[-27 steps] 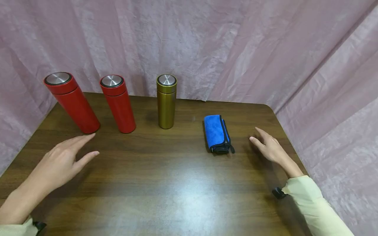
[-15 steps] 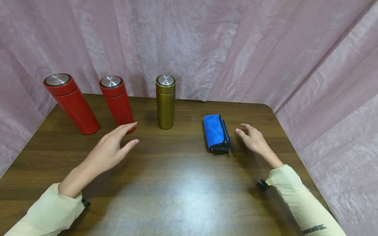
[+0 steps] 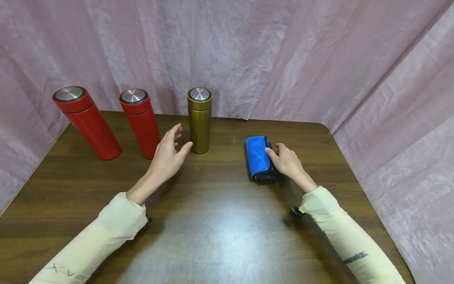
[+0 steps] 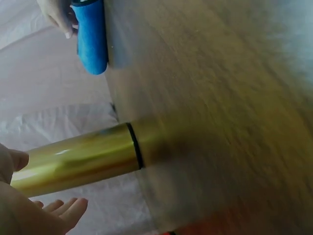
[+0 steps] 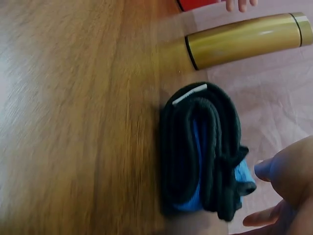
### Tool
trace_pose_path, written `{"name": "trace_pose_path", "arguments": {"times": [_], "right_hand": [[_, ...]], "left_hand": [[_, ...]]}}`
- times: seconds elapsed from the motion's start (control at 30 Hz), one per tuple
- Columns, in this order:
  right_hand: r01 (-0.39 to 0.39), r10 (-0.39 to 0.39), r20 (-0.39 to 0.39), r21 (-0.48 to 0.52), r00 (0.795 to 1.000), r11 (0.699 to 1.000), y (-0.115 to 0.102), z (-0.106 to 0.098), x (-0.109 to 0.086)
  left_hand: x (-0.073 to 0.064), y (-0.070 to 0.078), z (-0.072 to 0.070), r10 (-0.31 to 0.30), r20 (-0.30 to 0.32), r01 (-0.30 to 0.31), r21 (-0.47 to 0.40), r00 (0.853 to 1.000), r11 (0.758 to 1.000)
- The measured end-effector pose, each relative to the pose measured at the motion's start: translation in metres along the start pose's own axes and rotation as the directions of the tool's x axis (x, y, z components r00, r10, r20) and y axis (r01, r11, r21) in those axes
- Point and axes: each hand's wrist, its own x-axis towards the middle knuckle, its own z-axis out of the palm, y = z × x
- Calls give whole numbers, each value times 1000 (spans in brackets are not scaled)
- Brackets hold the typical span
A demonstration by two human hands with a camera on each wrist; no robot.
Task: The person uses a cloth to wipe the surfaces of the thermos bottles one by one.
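Observation:
A gold thermos bottle point(image 3: 200, 128) with a silver lid top stands upright at the back of the table. My left hand point(image 3: 166, 157) is just left of it, thumb and fingers spread apart and nothing in the grasp. In the left wrist view, the thermos point(image 4: 83, 159) shows between the thumb and the other fingers, with a gap around it. Further right lies a folded blue towel point(image 3: 257, 156) with black edging. My right hand point(image 3: 288, 161) is at its right edge, thumb over the top in the head view. Folded layers of the towel point(image 5: 190, 152) face the right wrist camera.
Two red thermos bottles stand at the left, the outer one point(image 3: 88, 124) and the inner one point(image 3: 142, 126), which is partly behind my left hand. Pink curtains point(image 3: 234, 59) hang behind and to the right of the wooden table point(image 3: 213, 213).
My left hand has moved right, from the outer red thermos past the inner one to the gold thermos. My right hand has moved left to the towel. The bottles and towel stay in place.

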Motion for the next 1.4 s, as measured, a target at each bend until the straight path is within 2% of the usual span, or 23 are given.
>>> {"name": "trace_pose_path", "arguments": {"times": [0.23,0.47,0.7,0.9,1.2,1.4], "right_hand": [[-72,72,1,-25,997,997,-14,8,5],[-103,103,0,-37,995,994,-23,15,8],[-102,101,-24,-14,995,995,-27,22,10],[-56,60,-71,47,996,997,-29,25,10],[56,-34,-133,161,991,985,-32,25,5],[125,-102,-116,210,988,970,-33,23,4]], "left_hand": [[19,-4,16,-77,-48,75,-48,996,996],[37,-2,24,-63,-113,52,-98,992,994],[50,0,29,-56,-128,38,-135,990,990],[57,1,32,-41,-143,12,-195,989,981],[61,3,30,-27,-144,-2,-194,989,981],[62,3,29,-38,-127,13,-196,991,981]]}}
